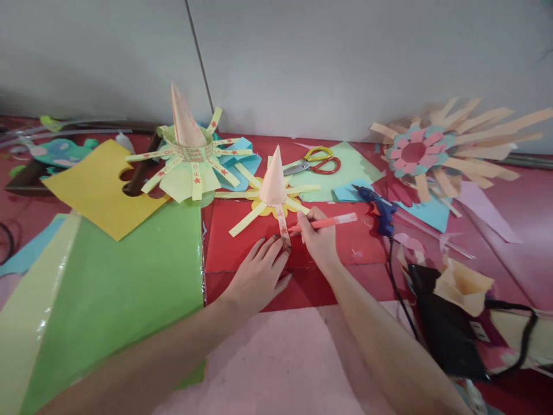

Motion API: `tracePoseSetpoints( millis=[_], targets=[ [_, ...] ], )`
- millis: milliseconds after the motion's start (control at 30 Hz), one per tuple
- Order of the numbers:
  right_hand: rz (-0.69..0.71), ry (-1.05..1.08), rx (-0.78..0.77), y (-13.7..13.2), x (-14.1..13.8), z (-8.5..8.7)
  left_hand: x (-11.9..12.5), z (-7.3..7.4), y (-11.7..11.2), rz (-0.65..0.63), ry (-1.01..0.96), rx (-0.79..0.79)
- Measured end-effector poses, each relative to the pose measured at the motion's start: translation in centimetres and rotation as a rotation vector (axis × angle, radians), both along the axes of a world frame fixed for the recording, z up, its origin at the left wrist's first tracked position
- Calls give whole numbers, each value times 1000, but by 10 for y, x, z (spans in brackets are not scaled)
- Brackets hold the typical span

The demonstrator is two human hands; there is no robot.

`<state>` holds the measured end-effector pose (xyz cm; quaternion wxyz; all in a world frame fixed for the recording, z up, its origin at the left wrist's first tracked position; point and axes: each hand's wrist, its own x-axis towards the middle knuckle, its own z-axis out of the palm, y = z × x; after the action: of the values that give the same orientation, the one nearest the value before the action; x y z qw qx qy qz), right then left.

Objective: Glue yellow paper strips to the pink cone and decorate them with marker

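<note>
My right hand (318, 237) is closed round an orange marker pen (332, 221), its tip on a pale yellow paper strip (283, 226) that bears small red stars. That strip belongs to a paper craft (273, 187): a peach cone standing on a yellow flower base with yellow strips fanning out. My left hand (258, 272) lies flat with fingers stretched out on the red paper (242, 230), its fingertips pressing beside the end of the same strip.
A similar finished cone craft (190, 155) stands at the back left beside yellow paper (97, 187) with holes cut out. Green sheets (116, 288), scissors (314, 162), a blue glue gun (379, 207), a fan-like paper flower (425, 153) and a black power strip (449, 334) lie around.
</note>
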<state>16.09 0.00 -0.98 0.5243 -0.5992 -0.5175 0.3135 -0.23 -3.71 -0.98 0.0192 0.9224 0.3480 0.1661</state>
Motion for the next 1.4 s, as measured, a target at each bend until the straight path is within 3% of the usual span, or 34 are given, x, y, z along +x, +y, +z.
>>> tracePoseSetpoints(
  millis=[167, 300, 400, 567, 667, 833, 967, 1100, 1233, 1400],
  targets=[
    [1, -52, -11, 1, 1, 0, 1, -2, 1, -10, -10, -2],
    [16, 67, -31, 1, -2, 1, 2, -1, 1, -7, -24, -20],
    [-37, 116, 17, -2, -1, 3, 2, 5, 0, -31, -123, -49],
    [6, -29, 77, -7, 7, 19, -1, 13, -3, -164, -319, -10],
    [-60, -74, 120, 7, 10, 39, -3, 12, -3, -184, -339, 5],
    [98, -165, 158, 59, -1, 67, -4, 9, -2, -183, -291, -62],
    [172, -217, 113, 85, -16, 74, -4, 6, -1, -193, -272, -67],
    [189, -335, 100, 87, -23, 79, -6, 5, 0, -174, -306, -34],
    [140, -415, 203, 75, -24, 111, -8, 9, -1, -188, -362, -17],
    [21, -498, 352, 44, -28, 183, -10, 14, -6, -395, -470, -10]
  ],
)
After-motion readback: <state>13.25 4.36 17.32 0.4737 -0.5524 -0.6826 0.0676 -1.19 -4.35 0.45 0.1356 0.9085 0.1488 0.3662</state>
